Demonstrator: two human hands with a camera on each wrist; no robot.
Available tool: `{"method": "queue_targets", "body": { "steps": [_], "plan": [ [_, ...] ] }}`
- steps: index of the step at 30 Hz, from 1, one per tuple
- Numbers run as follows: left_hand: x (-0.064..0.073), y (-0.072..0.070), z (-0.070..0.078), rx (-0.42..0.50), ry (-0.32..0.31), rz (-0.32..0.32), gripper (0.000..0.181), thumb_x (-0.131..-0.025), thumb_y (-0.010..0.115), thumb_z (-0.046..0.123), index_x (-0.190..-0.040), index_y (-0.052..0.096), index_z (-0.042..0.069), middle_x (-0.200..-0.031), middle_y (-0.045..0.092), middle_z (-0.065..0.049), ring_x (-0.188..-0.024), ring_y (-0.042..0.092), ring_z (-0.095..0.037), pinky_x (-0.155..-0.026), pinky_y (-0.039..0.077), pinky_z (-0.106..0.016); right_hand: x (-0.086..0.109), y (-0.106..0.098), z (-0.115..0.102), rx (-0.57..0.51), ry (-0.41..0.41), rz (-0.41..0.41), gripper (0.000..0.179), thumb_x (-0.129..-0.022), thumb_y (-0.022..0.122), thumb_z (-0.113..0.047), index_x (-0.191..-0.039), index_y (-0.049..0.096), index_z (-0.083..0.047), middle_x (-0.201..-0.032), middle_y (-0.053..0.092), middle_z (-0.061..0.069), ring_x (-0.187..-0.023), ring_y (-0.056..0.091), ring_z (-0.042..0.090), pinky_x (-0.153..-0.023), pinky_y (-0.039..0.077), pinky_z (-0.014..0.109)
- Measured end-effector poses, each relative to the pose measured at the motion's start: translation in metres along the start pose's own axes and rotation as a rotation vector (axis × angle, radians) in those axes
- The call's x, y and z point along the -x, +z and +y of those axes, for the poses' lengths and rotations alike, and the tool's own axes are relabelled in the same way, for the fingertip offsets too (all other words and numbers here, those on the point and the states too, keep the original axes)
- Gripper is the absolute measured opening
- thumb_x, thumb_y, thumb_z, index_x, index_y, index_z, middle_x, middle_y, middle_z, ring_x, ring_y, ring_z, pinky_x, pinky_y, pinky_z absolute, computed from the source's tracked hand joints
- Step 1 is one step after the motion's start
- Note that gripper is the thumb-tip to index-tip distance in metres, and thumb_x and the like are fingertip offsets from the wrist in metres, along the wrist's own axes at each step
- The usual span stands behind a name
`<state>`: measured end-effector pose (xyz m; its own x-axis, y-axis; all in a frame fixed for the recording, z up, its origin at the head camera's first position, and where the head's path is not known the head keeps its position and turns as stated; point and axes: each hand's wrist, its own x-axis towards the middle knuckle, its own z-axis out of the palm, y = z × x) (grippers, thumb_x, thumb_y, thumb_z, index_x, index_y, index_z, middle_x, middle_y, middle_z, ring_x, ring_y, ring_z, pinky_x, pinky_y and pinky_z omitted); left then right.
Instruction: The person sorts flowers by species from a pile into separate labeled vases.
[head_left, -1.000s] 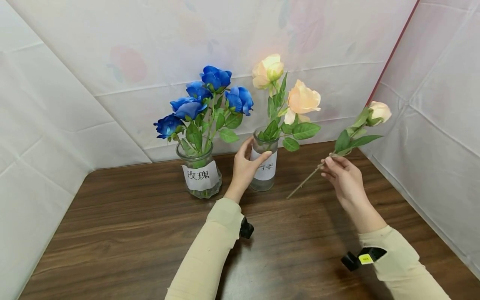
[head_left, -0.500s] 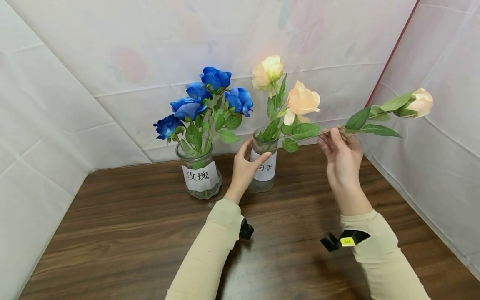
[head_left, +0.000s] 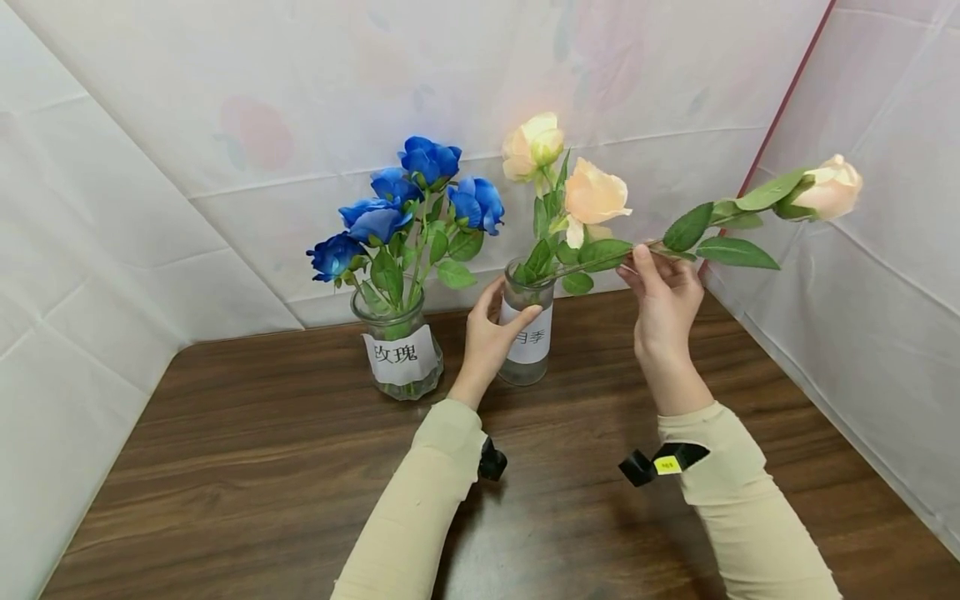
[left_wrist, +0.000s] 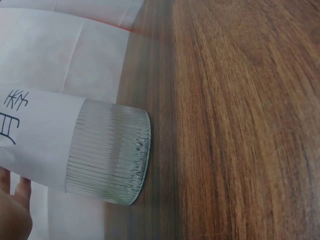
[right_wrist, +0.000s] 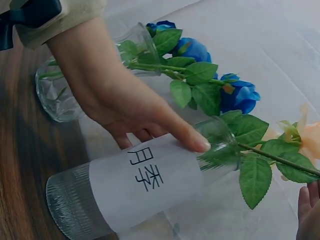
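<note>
My left hand (head_left: 489,343) grips the tall glass vase (head_left: 527,372), fingers behind it and thumb across its white paper label. Two peach roses (head_left: 596,196) stand in this vase, leaning apart. My right hand (head_left: 667,304) pinches the stem of another peach rose (head_left: 828,190) between thumb and fingers. That rose lies nearly level, its bloom out to the right and its stem end at the vase's mouth. The right wrist view has the left thumb pressed near the vase's neck (right_wrist: 227,142), with a dark stem (right_wrist: 280,160) reaching the rim.
Left of the left hand stands a wider glass vase (head_left: 408,387) with a paper label and several blue roses (head_left: 375,218). Both vases are near the back edge of the brown wooden table (head_left: 262,467). White cloth walls (head_left: 300,125) enclose the back and sides.
My right hand has risen and moved left, tipping the held rose from slanted to nearly level and bringing its stem end to the vase's mouth. The left hand stays on the vase.
</note>
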<state>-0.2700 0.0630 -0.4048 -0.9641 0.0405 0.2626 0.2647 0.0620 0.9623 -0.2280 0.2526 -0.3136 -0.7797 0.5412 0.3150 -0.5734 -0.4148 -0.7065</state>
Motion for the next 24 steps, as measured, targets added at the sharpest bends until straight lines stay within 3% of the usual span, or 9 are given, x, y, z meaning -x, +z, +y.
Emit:
{"method": "queue_targets", "body": {
  "steps": [7, 17, 24],
  "plan": [
    [0.001, 0.000, 0.001, 0.006, -0.001, 0.005, 0.072, -0.084, 0.080, 0.039, -0.147, 0.048, 0.023, -0.142, 0.050, 0.005, -0.129, 0.047, -0.012, -0.108, 0.040, -0.031, 0.002, 0.007, 0.014, 0.128, -0.055, -0.050, 0.006, -0.089, 0.072, -0.001, -0.093, 0.069, -0.003, -0.084, 0.070, 0.005, -0.077, 0.069, 0.016, -0.071, 0.059, 0.029],
    [0.000, 0.001, 0.000, 0.019, 0.019, 0.011, 0.070, -0.085, 0.080, 0.037, -0.146, 0.049, 0.022, -0.139, 0.053, 0.004, -0.126, 0.049, -0.012, -0.106, 0.041, -0.033, -0.001, 0.019, 0.030, 0.315, 0.007, -0.101, 0.008, -0.092, 0.069, -0.002, -0.098, 0.063, -0.004, -0.083, 0.067, 0.002, -0.080, 0.067, 0.015, -0.075, 0.058, 0.030],
    [0.001, 0.001, 0.000, 0.023, 0.018, 0.012, 0.071, -0.085, 0.080, 0.036, -0.147, 0.048, 0.022, -0.140, 0.053, 0.002, -0.126, 0.049, -0.014, -0.105, 0.043, -0.034, 0.003, 0.025, 0.047, 0.513, 0.048, -0.182, 0.013, -0.092, 0.071, -0.006, -0.102, 0.067, 0.001, -0.086, 0.068, 0.000, -0.078, 0.065, 0.012, -0.076, 0.056, 0.031]
  ]
}}
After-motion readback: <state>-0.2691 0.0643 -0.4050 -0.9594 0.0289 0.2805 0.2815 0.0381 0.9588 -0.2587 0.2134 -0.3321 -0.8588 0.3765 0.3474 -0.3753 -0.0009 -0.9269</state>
